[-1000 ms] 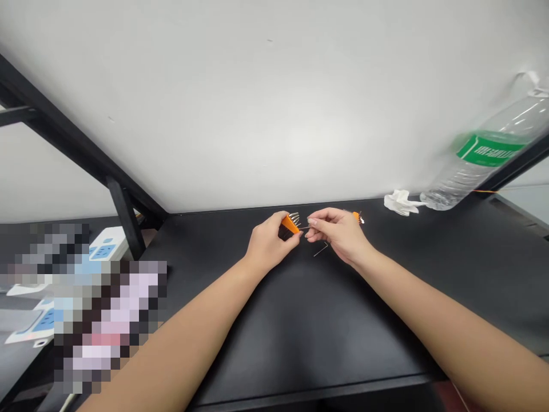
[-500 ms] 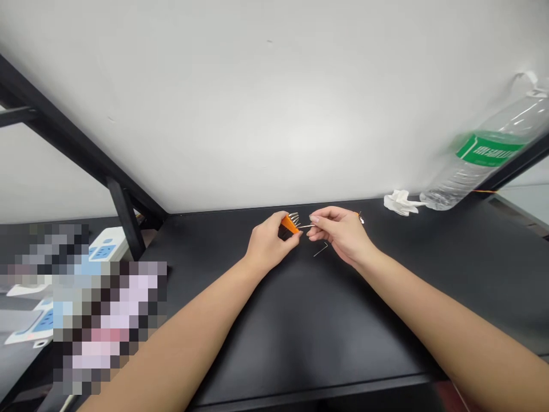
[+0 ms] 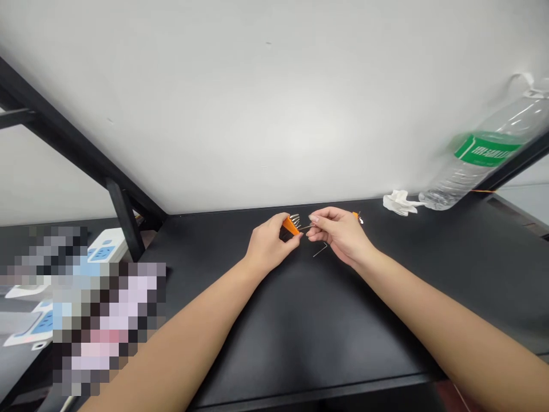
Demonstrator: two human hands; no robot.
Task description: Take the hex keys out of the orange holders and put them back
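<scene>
My left hand (image 3: 271,240) grips an orange holder (image 3: 291,225) with several metal keys standing out of its upper side. Facing it, my right hand (image 3: 337,229) pinches a thin metal key (image 3: 305,228) between thumb and fingers. The key's far end reaches to the holder's lower right edge; whether it sits in a slot cannot be made out. A small L-shaped hex key (image 3: 320,250) lies on the black table (image 3: 300,320) just below my right hand. Behind that hand, a small orange and metal item (image 3: 358,217) shows in part.
Crumpled white tissue (image 3: 401,202) and a large clear bottle (image 3: 484,150) with a green label are at the back right, by the white wall (image 3: 266,114). A black frame post (image 3: 124,217) and white power strips (image 3: 105,246) are on the left.
The key in my right hand has tilted slightly, its end staying near the orange holder. Both hands keep nearly the same place and grip.
</scene>
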